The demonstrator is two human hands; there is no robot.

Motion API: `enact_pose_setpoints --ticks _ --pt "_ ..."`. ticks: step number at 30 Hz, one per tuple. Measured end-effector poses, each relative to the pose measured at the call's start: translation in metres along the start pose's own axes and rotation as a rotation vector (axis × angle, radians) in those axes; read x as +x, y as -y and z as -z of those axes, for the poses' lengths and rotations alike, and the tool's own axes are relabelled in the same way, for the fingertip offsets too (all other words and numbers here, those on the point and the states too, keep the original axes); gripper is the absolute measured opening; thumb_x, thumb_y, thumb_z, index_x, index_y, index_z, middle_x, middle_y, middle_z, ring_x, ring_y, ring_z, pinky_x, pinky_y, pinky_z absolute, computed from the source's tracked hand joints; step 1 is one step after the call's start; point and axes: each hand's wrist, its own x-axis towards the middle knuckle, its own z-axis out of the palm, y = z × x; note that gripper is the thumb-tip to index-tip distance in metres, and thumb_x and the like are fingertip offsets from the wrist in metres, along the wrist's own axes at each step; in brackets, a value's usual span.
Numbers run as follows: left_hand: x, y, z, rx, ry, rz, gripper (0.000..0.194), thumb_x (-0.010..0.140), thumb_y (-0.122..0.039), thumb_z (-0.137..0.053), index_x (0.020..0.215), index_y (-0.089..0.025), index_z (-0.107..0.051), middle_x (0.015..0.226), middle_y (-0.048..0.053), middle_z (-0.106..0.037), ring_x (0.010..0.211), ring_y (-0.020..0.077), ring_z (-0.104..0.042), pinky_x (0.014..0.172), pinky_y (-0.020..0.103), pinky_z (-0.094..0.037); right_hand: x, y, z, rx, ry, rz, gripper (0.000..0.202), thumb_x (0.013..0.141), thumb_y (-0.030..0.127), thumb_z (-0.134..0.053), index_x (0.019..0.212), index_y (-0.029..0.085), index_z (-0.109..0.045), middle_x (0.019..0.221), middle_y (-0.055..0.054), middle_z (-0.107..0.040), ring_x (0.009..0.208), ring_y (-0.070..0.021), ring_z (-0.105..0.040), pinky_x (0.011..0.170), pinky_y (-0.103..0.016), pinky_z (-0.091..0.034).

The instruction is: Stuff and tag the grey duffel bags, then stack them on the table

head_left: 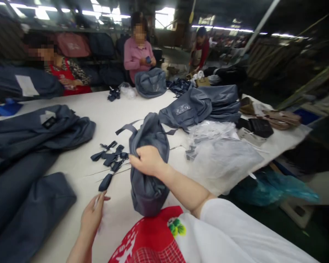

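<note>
A slate-blue backpack point(150, 190) stands on the white table in front of my body, its straps spread out at the top. My right hand point(148, 160) is closed around the fabric at its middle. Lower left, my left hand point(93, 215) has its fingers pinched together, with something whitish and too blurred to name between them. Just beyond those fingertips lies a dark blue strap tab point(106, 182); whether they touch it I cannot tell. More dark tabs with small clips point(112, 156) lie in a loose pile left of the backpack.
Slate-blue bags point(38, 146) cover the table's left side. Other bags point(197, 106) are stacked at the back right, beside clear plastic bags point(222, 146). Across the table, a person in pink point(137, 54) handles a small blue item; a person in a red apron point(68, 76) is at left.
</note>
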Motion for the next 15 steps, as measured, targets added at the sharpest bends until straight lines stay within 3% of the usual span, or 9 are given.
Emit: enact_pose_setpoints --ticks 2,4,8,11,15 --pt "0.007 -0.025 0.004 -0.173 -0.020 -0.128 0.059 0.084 -0.063 -0.034 0.106 -0.019 -0.066 0.104 0.007 -0.073 0.114 0.0275 -0.058 0.105 0.041 -0.040 -0.031 0.023 -0.019 -0.064 0.135 0.147 0.045 0.090 0.044 -0.045 0.074 0.010 -0.069 0.071 -0.009 -0.067 0.073 -0.0215 -0.063 0.072 -0.031 -0.044" --pt "0.011 -0.045 0.000 -0.263 0.043 -0.202 0.061 0.083 -0.064 -0.037 0.110 -0.016 -0.065 0.105 0.009 -0.072 0.117 0.0269 -0.056 0.106 0.039 -0.038 -0.052 0.036 -0.047 -0.086 0.236 0.238 0.045 0.090 0.045 -0.044 0.082 0.009 -0.071 0.077 -0.012 -0.070 0.074 -0.0236 -0.065 0.071 -0.032 -0.046" --pt "0.010 -0.071 -0.022 -0.184 0.237 -0.192 0.053 0.080 -0.061 -0.048 0.092 -0.014 -0.070 0.093 0.009 -0.074 0.099 0.0288 -0.065 0.087 0.036 -0.050 -0.067 0.032 -0.093 -0.125 0.335 0.253 0.053 0.092 0.049 -0.041 0.094 0.005 -0.070 0.086 -0.018 -0.072 0.078 -0.0275 -0.067 0.071 -0.036 -0.048" --pt "0.009 -0.080 -0.034 -0.025 0.225 -0.214 0.049 0.079 -0.057 -0.047 0.081 -0.014 -0.070 0.080 0.010 -0.073 0.085 0.0297 -0.067 0.077 0.036 -0.051 -0.068 0.013 -0.093 -0.133 0.384 0.260 0.058 0.089 0.057 -0.045 0.095 0.005 -0.070 0.085 -0.019 -0.071 0.077 -0.0291 -0.066 0.071 -0.039 -0.049" --pt "0.017 -0.084 -0.029 0.017 0.188 -0.267 0.044 0.080 -0.053 -0.046 0.085 -0.017 -0.071 0.088 0.008 -0.074 0.088 0.0283 -0.066 0.079 0.034 -0.048 -0.055 -0.028 -0.056 -0.164 0.277 0.312 0.042 0.087 0.048 -0.055 0.093 0.009 -0.069 0.092 -0.017 -0.069 0.096 -0.0303 -0.060 0.095 -0.046 -0.039"
